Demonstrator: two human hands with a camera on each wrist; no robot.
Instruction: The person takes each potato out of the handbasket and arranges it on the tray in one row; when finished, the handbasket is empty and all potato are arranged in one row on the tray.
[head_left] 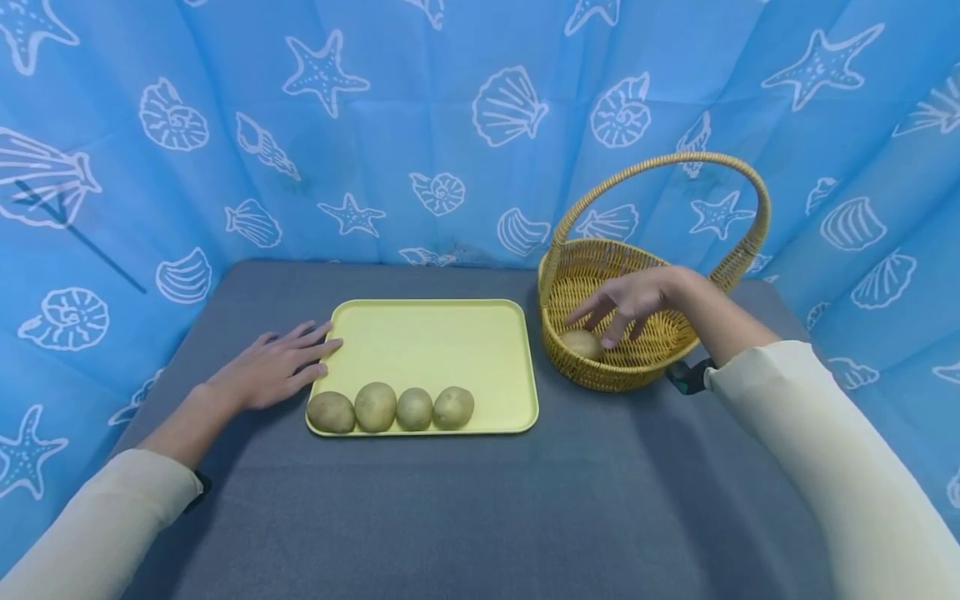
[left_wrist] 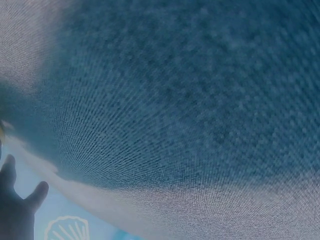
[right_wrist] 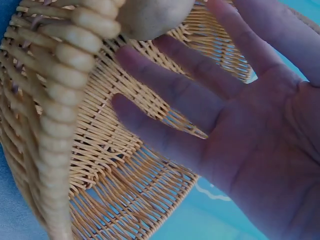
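Observation:
My right hand [head_left: 637, 298] reaches into the wicker basket [head_left: 600, 381] with its fingers spread above a potato [head_left: 582, 343] lying at the basket's front left. In the right wrist view that potato [right_wrist: 156, 17] sits just past the extended fingertips, and nothing is gripped. Over the left rim of the pale yellow tray [head_left: 427, 346], the fingers of my left hand [head_left: 273, 367] lie stretched out, holding nothing. Several potatoes [head_left: 376, 407] stand in a row along the tray's front edge, from its left corner past the middle. The left wrist view mostly shows dark cloth.
The basket's tall arched handle [head_left: 660, 160] rises around my right forearm. A grey-blue cloth [head_left: 465, 508] covers the table under tray and basket. Behind stands a blue curtain [head_left: 420, 108] with white shells and starfish.

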